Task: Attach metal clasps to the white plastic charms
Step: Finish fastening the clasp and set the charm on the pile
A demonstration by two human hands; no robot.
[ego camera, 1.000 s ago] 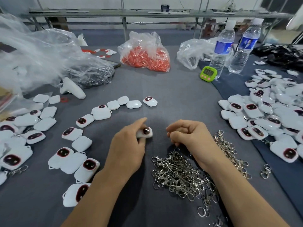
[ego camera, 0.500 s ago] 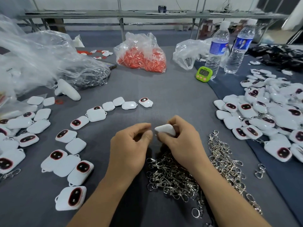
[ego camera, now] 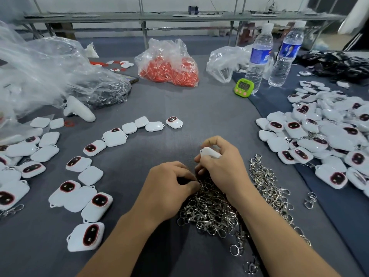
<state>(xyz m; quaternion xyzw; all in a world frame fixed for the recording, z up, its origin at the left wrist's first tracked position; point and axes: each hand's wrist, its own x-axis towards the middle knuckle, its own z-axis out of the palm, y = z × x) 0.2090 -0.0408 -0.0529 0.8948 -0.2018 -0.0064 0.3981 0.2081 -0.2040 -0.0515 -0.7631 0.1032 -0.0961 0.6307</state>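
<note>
Head view, from beside the grey table [ego camera: 199,108]. Right hand [ego camera: 223,168]: fingers and thumb curled round one white charm [ego camera: 209,152], which is held clear of the cloth with its plain side up; its loop is not clearly seen. Left hand [ego camera: 169,188]: just beside the right at its 8 o'clock, knuckles up, fingers curled down, tips at the near edge of the metal clasps [ego camera: 215,214]; cannot tell whether it already pinches a clasp, as the tips are hidden under the knuckles.

Judged step: taking one clasp for the held charm; joining not yet done. The next move calls for a single clasp teased free of the tangle, its gate pressed open and its hook brought to the charm's loop; the pile is interlocked, so several may lift together.

The held charm sits at 12 o'clock of the right hand's knuckles, above the far edge of the clasps; these lie under both wrists and spread from 6 toward 4 o'clock.

Outward: charm heap [ego camera: 329,136] at 3 o'clock; scattered charms [ego camera: 79,196] at 9 o'clock, with a short row [ego camera: 139,124] at 11; bag of red parts [ego camera: 169,66] at 12; green timer [ego camera: 244,87] and two water bottles [ego camera: 257,56] at 1 o'clock.
</note>
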